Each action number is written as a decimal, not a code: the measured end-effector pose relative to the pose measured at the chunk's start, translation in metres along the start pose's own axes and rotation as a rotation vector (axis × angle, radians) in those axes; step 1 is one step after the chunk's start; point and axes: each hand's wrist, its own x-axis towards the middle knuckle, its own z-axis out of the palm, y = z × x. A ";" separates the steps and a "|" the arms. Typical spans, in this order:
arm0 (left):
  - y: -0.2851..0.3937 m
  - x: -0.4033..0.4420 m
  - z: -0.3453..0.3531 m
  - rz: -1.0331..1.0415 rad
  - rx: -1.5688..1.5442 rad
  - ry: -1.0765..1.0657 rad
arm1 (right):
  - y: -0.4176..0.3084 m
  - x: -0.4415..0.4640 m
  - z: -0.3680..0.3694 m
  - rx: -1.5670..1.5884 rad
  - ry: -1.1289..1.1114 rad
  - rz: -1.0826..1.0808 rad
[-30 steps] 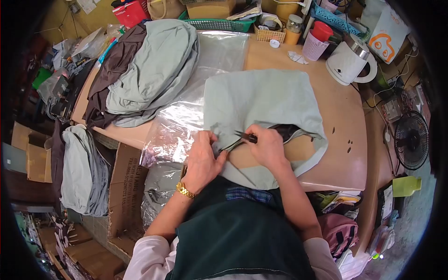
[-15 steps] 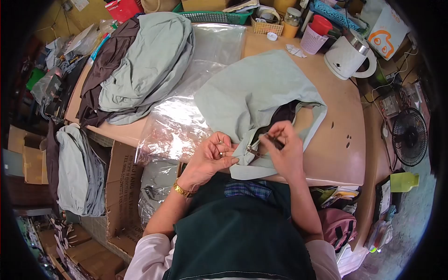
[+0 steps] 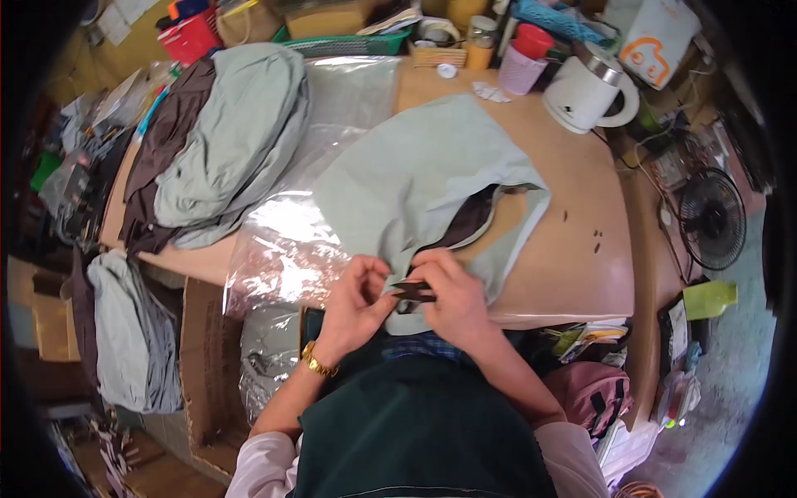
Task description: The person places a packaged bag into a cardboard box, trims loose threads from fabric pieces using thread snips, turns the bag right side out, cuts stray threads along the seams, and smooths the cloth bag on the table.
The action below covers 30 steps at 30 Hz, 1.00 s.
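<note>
A pale grey-green cloth piece (image 3: 432, 158) with a dark lining showing through its opening lies on the tan table. My left hand (image 3: 357, 303), with a gold watch on the wrist, pinches the near edge of the cloth. Close beside it, my right hand (image 3: 452, 299) is closed around small dark snips (image 3: 413, 291), whose blades point left at the cloth edge between my hands. Whether the blades touch the fabric cannot be made out.
Clear plastic sheeting (image 3: 286, 249) lies left of the cloth, beside a grey-green and brown fabric pile (image 3: 232, 141). A white kettle (image 3: 581, 91), a pink cup (image 3: 523, 68) and a green basket (image 3: 340, 46) line the back. A black fan (image 3: 711, 218) stands at right.
The right hand has come down and left to the left hand, bringing the snips to the cloth edge. The camera view has shifted, so the table items appear further left.
</note>
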 end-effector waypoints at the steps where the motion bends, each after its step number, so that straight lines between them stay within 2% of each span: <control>1: -0.002 -0.003 -0.002 0.036 0.153 0.054 | 0.003 -0.003 0.005 -0.021 0.019 0.007; 2: -0.004 -0.005 -0.003 0.073 0.307 0.112 | 0.007 -0.008 0.011 0.040 -0.021 0.076; 3: -0.001 -0.007 -0.003 0.084 0.305 0.090 | 0.013 -0.010 0.016 0.106 -0.062 0.143; 5: 0.009 -0.013 -0.003 0.051 0.541 0.130 | 0.027 -0.012 0.025 0.121 -0.009 0.151; 8: 0.009 -0.019 -0.008 0.072 0.568 0.122 | 0.055 -0.005 0.020 0.180 0.052 0.214; 12: 0.014 -0.025 -0.015 0.091 0.623 0.130 | 0.093 0.011 -0.016 -0.142 0.235 0.295; 14: 0.021 -0.027 -0.019 0.095 0.643 0.129 | 0.100 0.018 -0.047 -0.247 0.401 0.273; 16: 0.026 -0.028 -0.028 0.186 0.625 0.202 | 0.114 0.019 -0.083 -0.500 0.548 0.345; 17: 0.036 -0.028 -0.030 0.210 0.598 0.217 | 0.113 0.014 -0.094 -0.503 0.551 0.348; 19: 0.044 -0.022 -0.032 0.281 0.702 0.231 | 0.106 0.006 -0.114 -0.636 0.696 0.192; 20: 0.046 -0.019 -0.033 0.350 0.805 0.254 | 0.106 -0.001 -0.122 -0.638 0.695 0.193; 22: 0.046 -0.006 -0.048 0.293 0.863 0.221 | 0.110 -0.020 -0.140 -0.291 0.411 0.543; 23: 0.047 0.000 -0.062 0.234 0.883 0.171 | 0.116 -0.031 -0.156 -0.025 0.313 0.532; 24: 0.048 0.007 -0.074 0.172 0.903 0.120 | 0.131 -0.038 -0.165 -0.020 0.313 0.532; 26: 0.045 0.032 -0.094 0.248 0.960 0.309 | 0.164 -0.040 -0.172 0.017 0.422 0.589; 27: 0.044 0.049 -0.095 0.332 0.968 0.365 | 0.168 -0.024 -0.173 -0.052 0.364 0.666; 28: 0.042 0.071 -0.096 0.420 0.973 0.425 | 0.177 -0.008 -0.167 -0.052 0.378 0.646; 30: 0.020 0.123 -0.107 0.455 0.829 0.415 | 0.190 0.035 -0.153 -0.014 0.418 0.605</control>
